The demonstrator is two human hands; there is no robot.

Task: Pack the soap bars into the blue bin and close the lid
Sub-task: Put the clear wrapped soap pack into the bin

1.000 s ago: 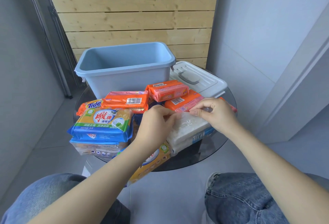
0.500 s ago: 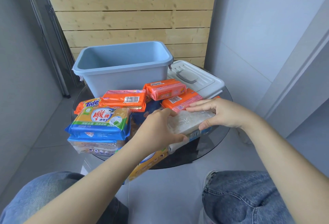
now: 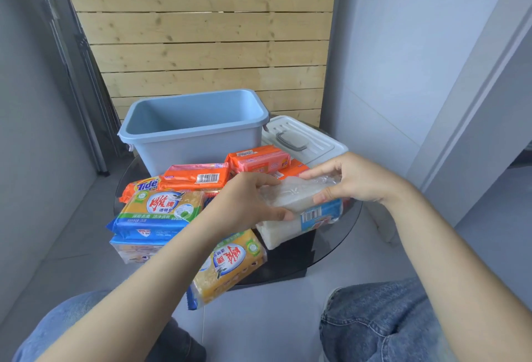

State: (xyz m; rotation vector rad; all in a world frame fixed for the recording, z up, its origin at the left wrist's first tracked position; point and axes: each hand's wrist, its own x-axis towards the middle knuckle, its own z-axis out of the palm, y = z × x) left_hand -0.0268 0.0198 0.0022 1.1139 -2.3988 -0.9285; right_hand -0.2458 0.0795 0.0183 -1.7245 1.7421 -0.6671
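Observation:
The blue bin (image 3: 198,142) stands open and empty at the back of a round glass table. Its grey-white lid (image 3: 311,142) with a handle lies flat to the bin's right. A clear-wrapped white soap bar (image 3: 290,193) is lifted just above another white pack (image 3: 290,227). My left hand (image 3: 247,203) grips its left end and my right hand (image 3: 351,178) grips its right end. Orange soap packs (image 3: 198,176) lie before the bin. Yellow-and-blue packs (image 3: 158,212) are stacked at the left, and one yellow pack (image 3: 230,263) overhangs the near edge.
The glass table (image 3: 336,237) is small and crowded. A wooden slat wall rises behind the bin, with grey walls on both sides. My knees in blue jeans (image 3: 383,321) sit below the table's near edge.
Both hands closed on the clear-wrapped white soap bar and lifted it a little off the white pack beneath. The camera view tilted up slightly.

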